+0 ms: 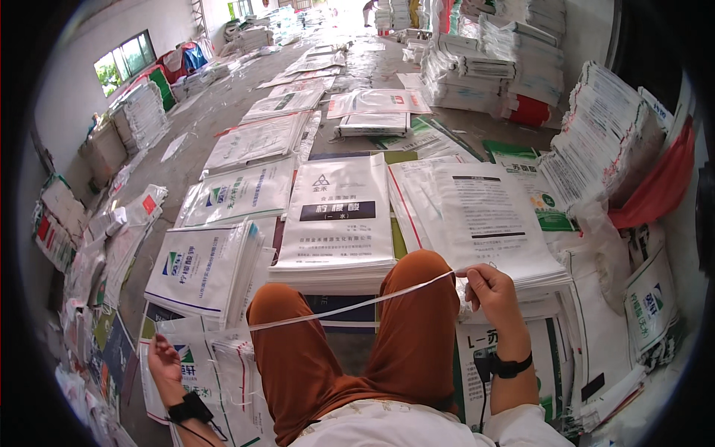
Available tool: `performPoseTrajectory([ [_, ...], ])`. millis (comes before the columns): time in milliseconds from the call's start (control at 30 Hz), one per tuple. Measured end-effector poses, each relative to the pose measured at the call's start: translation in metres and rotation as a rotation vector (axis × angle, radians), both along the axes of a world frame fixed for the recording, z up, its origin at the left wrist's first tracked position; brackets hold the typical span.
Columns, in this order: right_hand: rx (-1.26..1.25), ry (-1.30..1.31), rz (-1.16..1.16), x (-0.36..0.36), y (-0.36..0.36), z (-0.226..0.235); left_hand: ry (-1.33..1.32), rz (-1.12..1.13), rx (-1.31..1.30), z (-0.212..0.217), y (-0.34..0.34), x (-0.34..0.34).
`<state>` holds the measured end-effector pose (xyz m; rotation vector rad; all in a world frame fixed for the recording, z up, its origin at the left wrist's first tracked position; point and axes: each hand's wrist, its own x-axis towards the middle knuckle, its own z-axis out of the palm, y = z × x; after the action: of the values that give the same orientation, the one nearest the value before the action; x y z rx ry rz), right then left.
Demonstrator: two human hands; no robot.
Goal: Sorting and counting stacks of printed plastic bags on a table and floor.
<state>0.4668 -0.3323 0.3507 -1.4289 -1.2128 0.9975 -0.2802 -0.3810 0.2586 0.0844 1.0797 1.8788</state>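
Note:
A narrow, whitish plastic strip [350, 308] stretches across my lap, over both knees. At its upper right end my right hand [488, 292] pinches it between thumb and fingers, beside my right knee. Toward the left the strip meets a sheet of clear plastic film [212, 328]. My left hand [165, 363] is closed at the film's edge, low at the left, above a stack of printed white sacks [231, 387]. In front of my knees lies a neat stack of flat white sacks [339, 223] with dark print. Another sack stack [495, 216] is just beyond my right hand.
More flat sack piles [257, 141] run in a row toward the far doorway. Tall bundles [469, 71] stand at the back right, and a leaning bundle [599, 138] rests against red cloth [663, 186]. Loose sacks [112, 253] lie along the left.

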Motion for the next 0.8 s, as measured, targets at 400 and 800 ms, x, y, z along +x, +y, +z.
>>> performPoseTrajectory([
  [400,0.369,-0.158,0.205,-0.073,0.047,0.021,0.654,-0.029,0.057,0.210,0.235,-0.056],
  [800,-0.320,0.093,0.774,-0.223,0.144,-0.044,0.690,-0.102,0.097,0.085,0.408,-0.108],
])
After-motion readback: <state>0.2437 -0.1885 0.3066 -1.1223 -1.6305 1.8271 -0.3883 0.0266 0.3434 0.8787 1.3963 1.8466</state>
